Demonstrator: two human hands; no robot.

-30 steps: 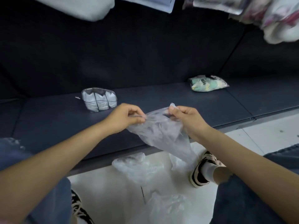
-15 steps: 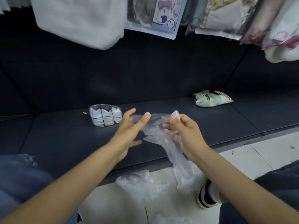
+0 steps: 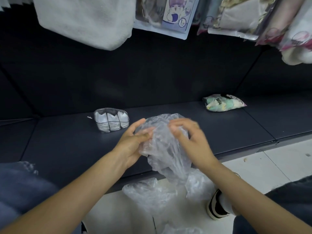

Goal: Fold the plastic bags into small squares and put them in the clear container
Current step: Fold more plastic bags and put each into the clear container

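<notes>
A: Plastic bag [image 3: 166,142] hangs crumpled between both hands above the dark shelf [image 3: 67,146], off the surface, probably so it can be shaken flat for folding.

B: Fingers?

A: Left hand [image 3: 133,142] curls round one edge; right hand [image 3: 189,139] is blurred, can't tell. Clear container [image 3: 111,122] waits left, near, already holding folded squares.

A low dark shelf [image 3: 185,114] runs across the view, its top split by seams into panels, with a dark back wall [image 3: 152,73] rising behind it. Near the shelf's right end lies a pale green packet [image 3: 222,103]. Above, a white cloth [image 3: 84,19] and packaged goods [image 3: 168,16] hang from the upper edge. In front of the shelf, lower right, is a white tiled floor [image 3: 278,162] with a few small specks on it.
</notes>
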